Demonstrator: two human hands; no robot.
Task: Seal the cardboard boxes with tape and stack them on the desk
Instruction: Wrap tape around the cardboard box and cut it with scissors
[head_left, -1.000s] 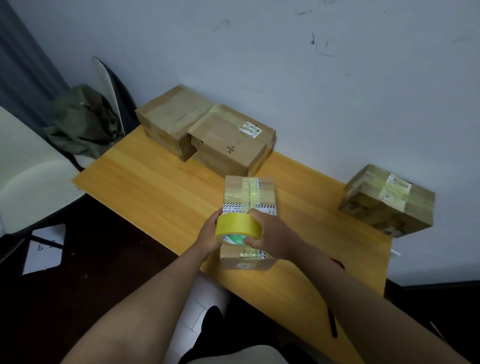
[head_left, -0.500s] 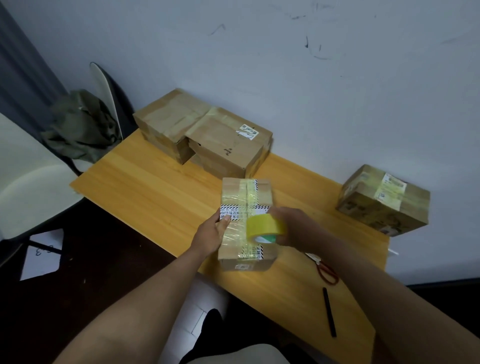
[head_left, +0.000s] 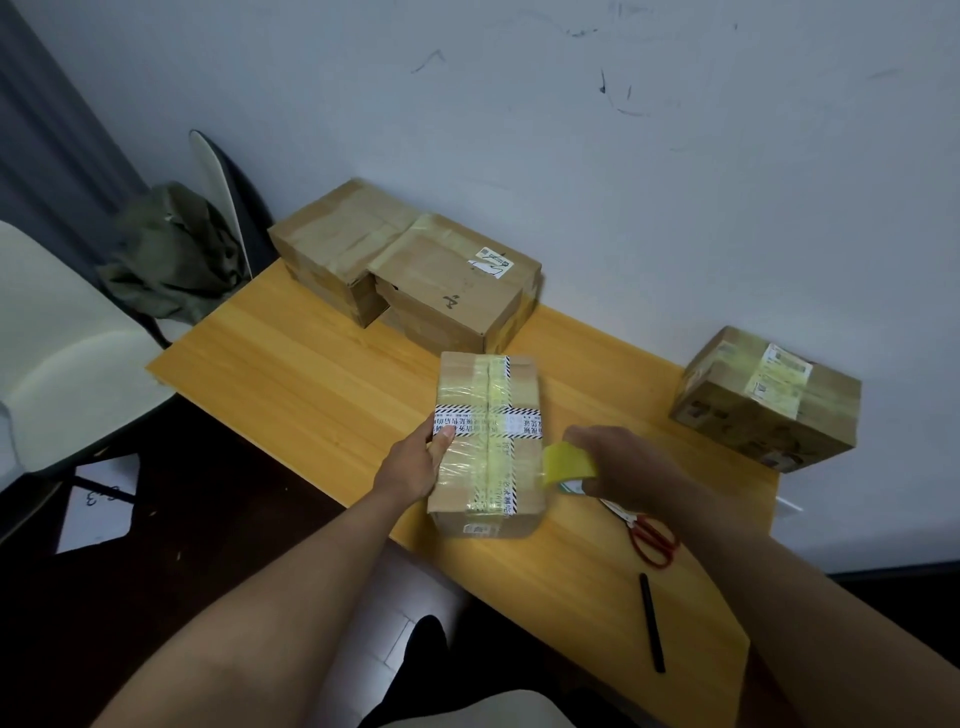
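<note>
Nearest me on the pale wooden tabletop (head_left: 291, 395) lie a thin black pen (head_left: 652, 622) and, just beyond it, red-handled scissors (head_left: 652, 538), both to my right. My right hand (head_left: 621, 470) has its fingers curled round the yellow tape roll (head_left: 567, 464), held just off the right edge of the small cardboard box (head_left: 488, 441) near the front edge. I cannot make out whether a strip runs from the roll to the box. My left hand (head_left: 413, 464) steadies the box's left side, thumb pressed on top near the black-and-white striped band, the other fingers hidden down the side.

The risk, as I judge it: if I pull the roll sideways with only this light hold, the box may slide or twist toward the tabletop's near edge, and the tape could land skewed or wrinkle on itself. The box top is already glossy with yellowish film, so fresh tape may grip poorly on that slick surface. My right forearm also passes over the scissors and could knock them.

The box is a long rectangular carton of matte brown board with crisp edges. Further right sits a taped box with labels (head_left: 766, 397), well apart. Against the wall, two larger boxes (head_left: 405, 265) are touching, dull brown with worn tape. A rumpled green cloth (head_left: 171, 254) hangs on a chair at far left.
</note>
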